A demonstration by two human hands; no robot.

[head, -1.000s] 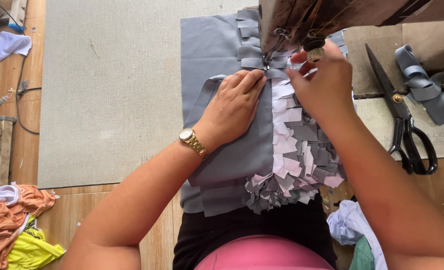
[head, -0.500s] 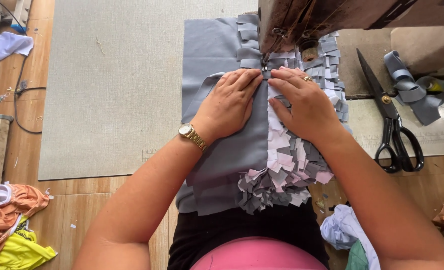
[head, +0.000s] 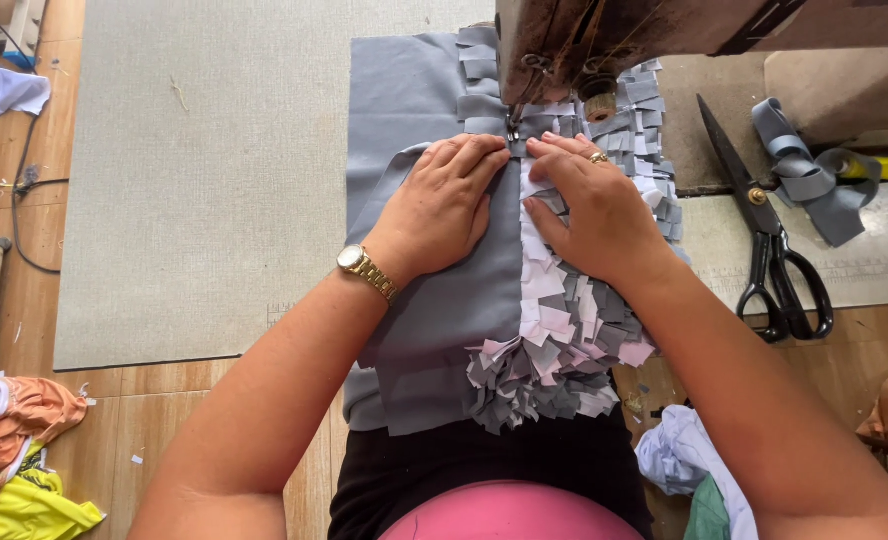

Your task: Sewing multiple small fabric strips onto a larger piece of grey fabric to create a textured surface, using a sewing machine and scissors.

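A grey fabric panel (head: 404,90) lies under the head of a brown sewing machine (head: 664,30), and its right half is covered with rows of grey and white fabric strips (head: 564,340). My left hand (head: 444,205), with a gold watch on its wrist, presses flat on the plain grey cloth just left of the needle (head: 512,125). My right hand (head: 589,205), wearing a ring, lies flat on the fringed strips right of the needle. Both hands' fingertips almost meet at the presser foot.
Black-handled scissors (head: 769,240) lie on the table to the right, beside a loose grey ribbon strip (head: 809,175). A beige mat (head: 204,170) covers the table at left. Cloth scraps lie at lower left (head: 14,450) and lower right (head: 684,460).
My right hand has come down from near the needle and laid itself flat on the strips. The left hand has stayed pressed on the grey cloth.
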